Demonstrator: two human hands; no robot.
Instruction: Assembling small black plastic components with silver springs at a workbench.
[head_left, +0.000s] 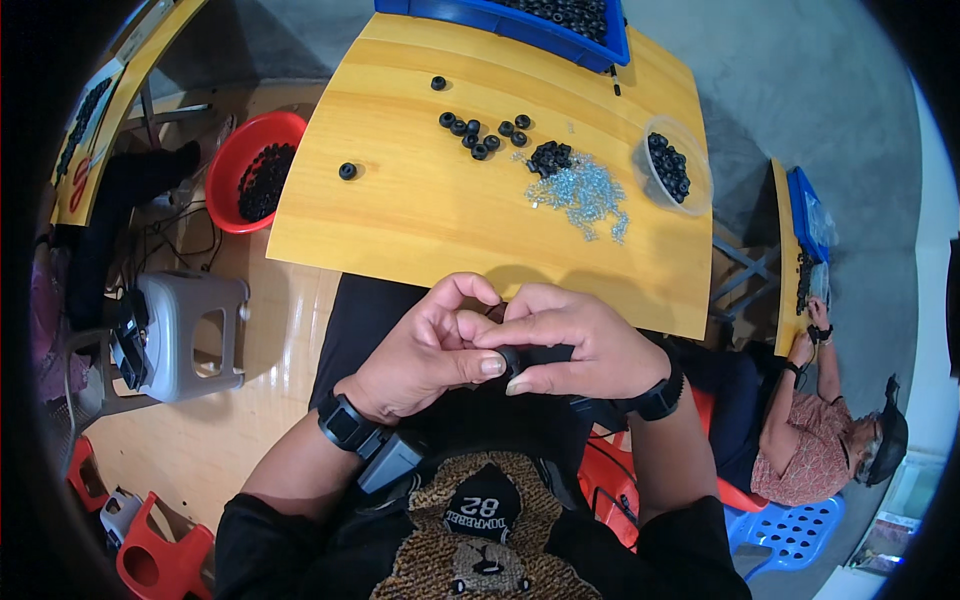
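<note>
Just off the table's near edge, my left hand and my right hand meet over my lap. Between their thumbs and fingers is a small black round part, mostly covered by the fingertips. On the wooden table lie several loose black round parts with a hole, one of them alone at the left. To their right, a heap of tiny clear bluish pieces touches a small pile of black pieces.
A clear round tub of black parts stands at the table's right edge. Across the far edge sits a blue tray of black parts. A red basin and a grey stool are at the left. Another person works at the right.
</note>
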